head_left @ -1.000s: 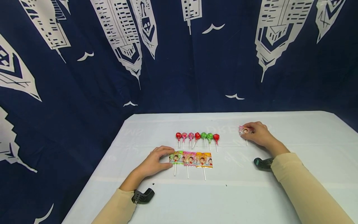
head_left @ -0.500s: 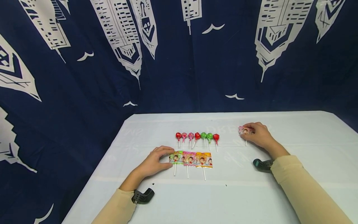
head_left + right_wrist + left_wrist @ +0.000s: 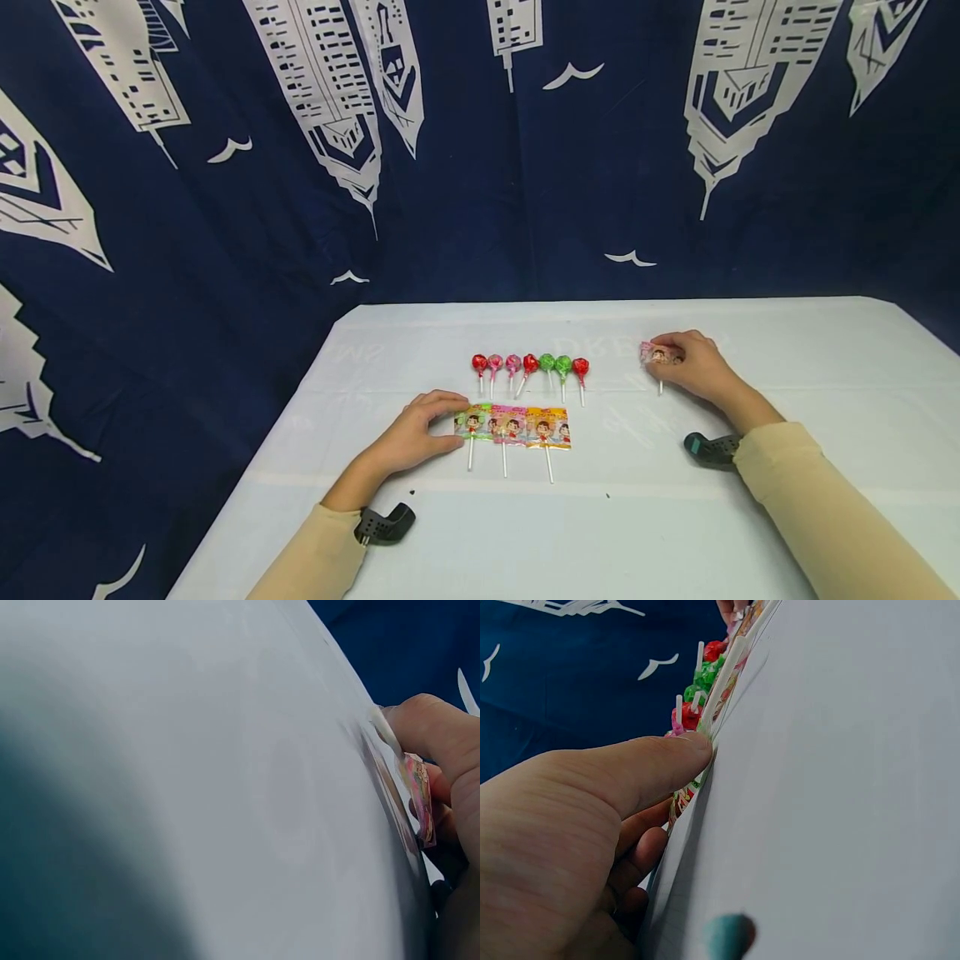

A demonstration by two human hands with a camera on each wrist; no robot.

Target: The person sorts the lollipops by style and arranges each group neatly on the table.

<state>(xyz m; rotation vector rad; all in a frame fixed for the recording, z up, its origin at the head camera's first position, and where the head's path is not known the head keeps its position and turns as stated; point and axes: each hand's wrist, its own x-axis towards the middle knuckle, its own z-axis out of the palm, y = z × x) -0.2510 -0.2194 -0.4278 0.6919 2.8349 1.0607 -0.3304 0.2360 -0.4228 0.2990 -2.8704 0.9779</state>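
Note:
In the head view, three flat-wrapped lollipops lie side by side on the table: a green one (image 3: pixel 473 423), a pink one (image 3: pixel 510 427) and an orange one (image 3: pixel 547 429), sticks pointing toward me. My left hand (image 3: pixel 411 432) holds the green one at its left side, index finger at its top edge and thumb at its lower edge. Farther right, my right hand (image 3: pixel 696 365) pinches another pink flat-wrapped lollipop (image 3: pixel 657 354) between thumb and fingers, its stick hanging below. The right wrist view shows this wrapper (image 3: pixel 421 796) edge-on, close over the table.
Behind the flat packets runs a row of several round lollipops in red, pink and green, including a green one (image 3: pixel 563 366) and a red one (image 3: pixel 581 368) at the right end. They lie on the white-covered table (image 3: pixel 525 533). A dark blue patterned cloth (image 3: pixel 480 208) hangs behind.
My right hand has shifted very slightly toward me with the pink-wrapped lollipop, and its forearm a little to the right. The left hand and the rows of lollipops stay put.

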